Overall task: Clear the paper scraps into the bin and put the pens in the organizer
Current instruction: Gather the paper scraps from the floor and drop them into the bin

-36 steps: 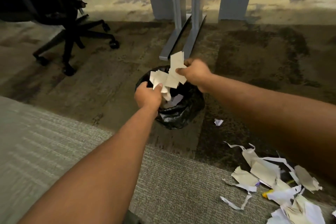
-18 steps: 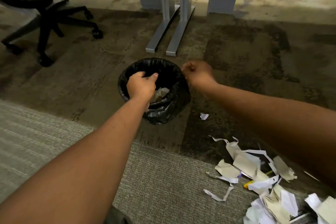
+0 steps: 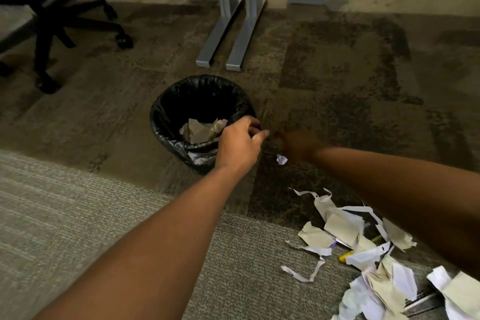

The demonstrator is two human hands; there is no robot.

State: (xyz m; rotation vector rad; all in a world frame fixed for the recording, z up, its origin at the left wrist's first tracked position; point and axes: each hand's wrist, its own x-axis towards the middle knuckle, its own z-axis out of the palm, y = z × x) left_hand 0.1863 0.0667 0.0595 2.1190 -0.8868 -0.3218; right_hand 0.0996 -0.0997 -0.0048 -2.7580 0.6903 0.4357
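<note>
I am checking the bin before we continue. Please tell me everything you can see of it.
The bin is small and round, lined with a shiny black plastic bag folded over its rim. It stands upright on the carpet, open, with crumpled paper scraps inside. The left hand is at its right rim; whether it touches cannot be told.

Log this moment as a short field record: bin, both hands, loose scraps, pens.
bin: black-lined bin upright on the carpet, paper scraps inside
left hand: left hand at the bin's near right rim, empty
right hand: right hand blurred, low beside the bin; grip cannot be told
stray scrap: small scrap on the carpet by the right hand
scrap pile: scrap pile on the floor, lower right
pens: yellow tip under the pile, possibly a pen
organizer: not in view
</note>
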